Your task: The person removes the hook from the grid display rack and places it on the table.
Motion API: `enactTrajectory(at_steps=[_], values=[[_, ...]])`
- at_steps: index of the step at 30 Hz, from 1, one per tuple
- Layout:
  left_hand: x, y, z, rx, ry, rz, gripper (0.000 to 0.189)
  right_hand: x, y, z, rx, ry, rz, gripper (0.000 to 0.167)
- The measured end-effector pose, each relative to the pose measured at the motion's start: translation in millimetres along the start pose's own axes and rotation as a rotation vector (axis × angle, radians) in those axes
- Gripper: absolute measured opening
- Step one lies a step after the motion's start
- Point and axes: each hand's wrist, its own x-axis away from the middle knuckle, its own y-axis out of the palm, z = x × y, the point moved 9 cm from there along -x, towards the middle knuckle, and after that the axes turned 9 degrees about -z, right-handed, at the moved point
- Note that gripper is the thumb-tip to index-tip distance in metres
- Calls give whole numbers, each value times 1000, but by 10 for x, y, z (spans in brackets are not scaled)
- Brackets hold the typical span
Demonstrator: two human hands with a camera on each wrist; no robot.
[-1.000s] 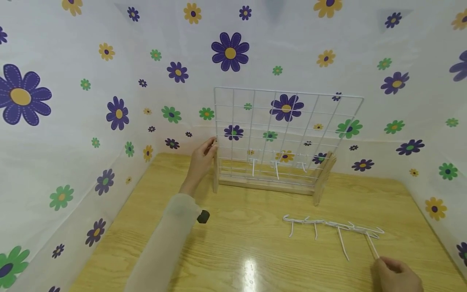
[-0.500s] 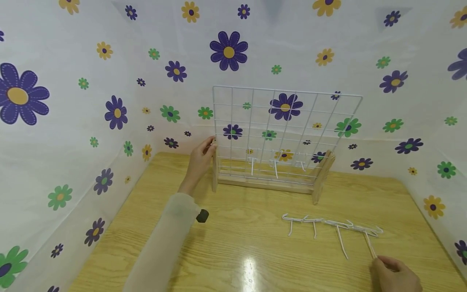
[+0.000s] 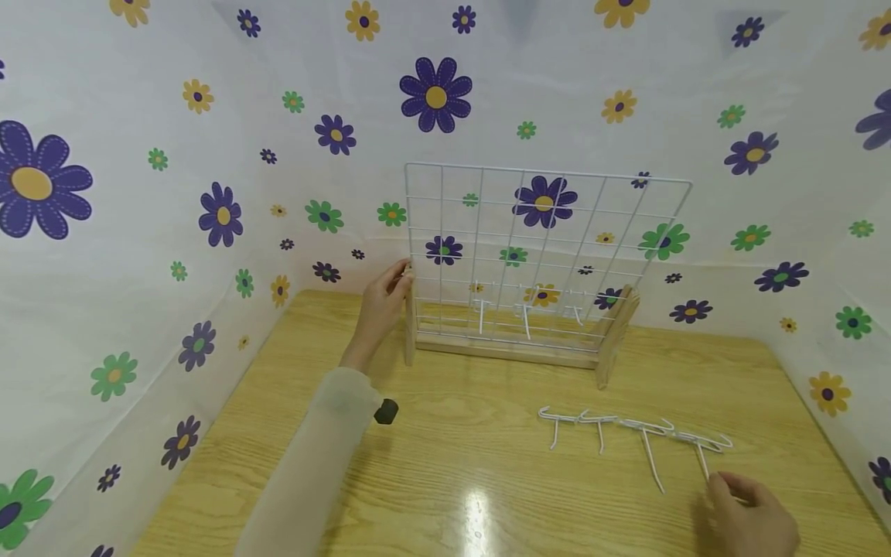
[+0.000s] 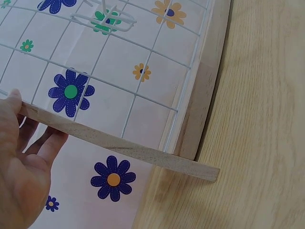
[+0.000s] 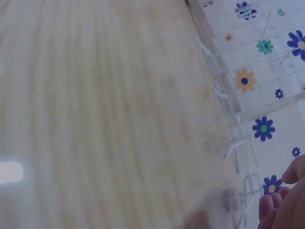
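My left hand (image 3: 381,305) grips the left wooden upright (image 3: 410,336) of a stand that holds a white wire grid panel (image 3: 550,172). In the left wrist view its thumb lies on one side of the upright (image 4: 119,142), fingers on the other. Several white wire display hooks hang low on the grid, one a middle hook (image 3: 526,321). More such hooks lie in a row on the table. At the row's right end my right hand (image 3: 755,518) pinches the prong of the last hook (image 3: 701,458). In the right wrist view only part of that hand (image 5: 288,205) shows.
The wood-grain table (image 3: 445,433) reaches to the flower-patterned white sheeting (image 3: 362,93) at the back and sides. A wooden crossbar (image 3: 508,352) joins the stand's uprights. A small black knob (image 3: 386,411) sits beside my left sleeve.
My right hand has shifted slightly left and up, and the prong of the end hook has swung left with it. My left hand stays on the upright.
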Motion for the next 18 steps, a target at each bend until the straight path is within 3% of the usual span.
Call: enactTrajectory(at_steps=[10, 18], values=[[-1, 2, -21, -3, -24, 2, 48, 94, 81, -367, -96, -65, -58, 36], [-3, -3, 24, 6, 9, 9, 45, 163, 180, -723, -75, -143, -103, 38]])
